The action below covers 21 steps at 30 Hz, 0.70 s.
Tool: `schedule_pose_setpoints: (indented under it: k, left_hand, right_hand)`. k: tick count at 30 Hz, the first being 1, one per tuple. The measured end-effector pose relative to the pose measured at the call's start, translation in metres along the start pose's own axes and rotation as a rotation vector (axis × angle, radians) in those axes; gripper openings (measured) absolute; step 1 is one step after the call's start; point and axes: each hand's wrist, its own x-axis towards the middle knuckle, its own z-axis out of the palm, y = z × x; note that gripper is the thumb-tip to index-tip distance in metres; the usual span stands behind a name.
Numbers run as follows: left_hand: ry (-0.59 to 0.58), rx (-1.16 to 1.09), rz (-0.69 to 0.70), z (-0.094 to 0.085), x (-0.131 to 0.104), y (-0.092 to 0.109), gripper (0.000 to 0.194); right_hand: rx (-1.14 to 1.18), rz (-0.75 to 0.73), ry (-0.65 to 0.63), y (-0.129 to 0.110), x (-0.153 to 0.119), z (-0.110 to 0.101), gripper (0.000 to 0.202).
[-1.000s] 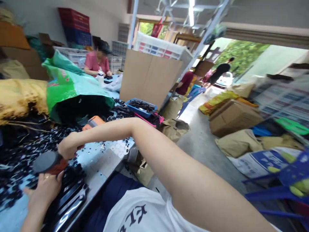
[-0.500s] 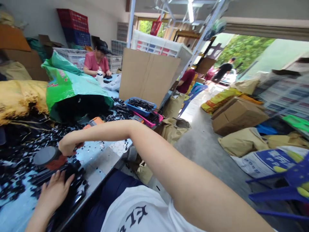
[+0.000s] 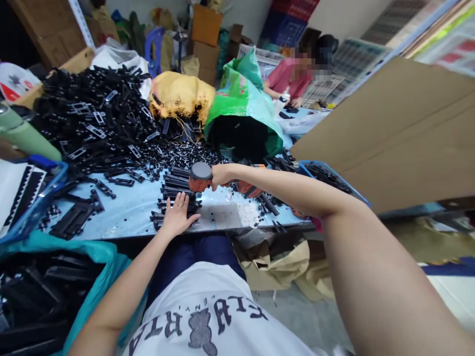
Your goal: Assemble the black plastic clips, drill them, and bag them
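Right hand (image 3: 221, 175) grips orange-grey power driver (image 3: 200, 184); my left hand (image 3: 176, 216) spread flat on black plastic strips (image 3: 175, 182). Seems fastening step; next move needs strips steady.

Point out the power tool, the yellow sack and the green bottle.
Power tool (image 3: 201, 170): head view, on its round dark grey end.
Yellow sack (image 3: 181, 93): head view, on the middle of its cloth.
Green bottle (image 3: 31, 139): head view, on the side of its body.

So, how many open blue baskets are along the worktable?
2: left basket by the green bottle, right basket beside the cardboard sheet. Others may be hidden behind the right arm.
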Motion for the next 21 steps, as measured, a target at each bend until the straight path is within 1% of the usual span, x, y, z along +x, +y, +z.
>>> schedule_pose_setpoints:
  k: [3, 7, 9, 11, 13, 14, 15, 19, 21]
  left_hand:
    - [0.018, -0.031, 0.006, 0.006, 0.001, -0.004, 0.082]
    - [0.047, -0.066, 0.026, 0.010, 0.002, -0.007, 0.081]
    - [0.047, -0.081, 0.042, 0.009, 0.001, -0.009, 0.083]
    - [0.031, -0.082, 0.071, 0.007, -0.003, -0.012, 0.090]
    - [0.025, -0.064, 0.100, 0.006, -0.007, -0.014, 0.097]
    - [0.033, -0.050, 0.112, 0.006, -0.010, -0.015, 0.098]
    - [0.046, -0.037, 0.119, 0.006, -0.012, -0.016, 0.097]
    - [0.091, -0.017, 0.118, 0.008, -0.016, -0.016, 0.092]
    - [0.093, -0.020, 0.117, 0.009, -0.016, -0.016, 0.092]
  right_hand:
    - [-0.100, 0.004, -0.033, -0.002, 0.010, 0.002, 0.038]
    - [-0.242, 0.016, -0.009, -0.014, 0.015, -0.003, 0.037]
    - [-0.285, 0.021, 0.006, -0.023, 0.012, -0.002, 0.033]
    - [-0.355, 0.013, 0.054, -0.030, 0.004, 0.002, 0.028]
    - [-0.437, -0.003, 0.116, -0.034, -0.006, 0.008, 0.026]
    - [-0.461, -0.015, 0.127, -0.034, -0.011, 0.010, 0.027]
    - [-0.464, -0.025, 0.116, -0.034, -0.015, 0.013, 0.027]
    - [-0.382, -0.028, -0.027, -0.032, -0.019, 0.016, 0.027]
    - [-0.399, -0.028, -0.046, -0.034, -0.016, 0.017, 0.027]
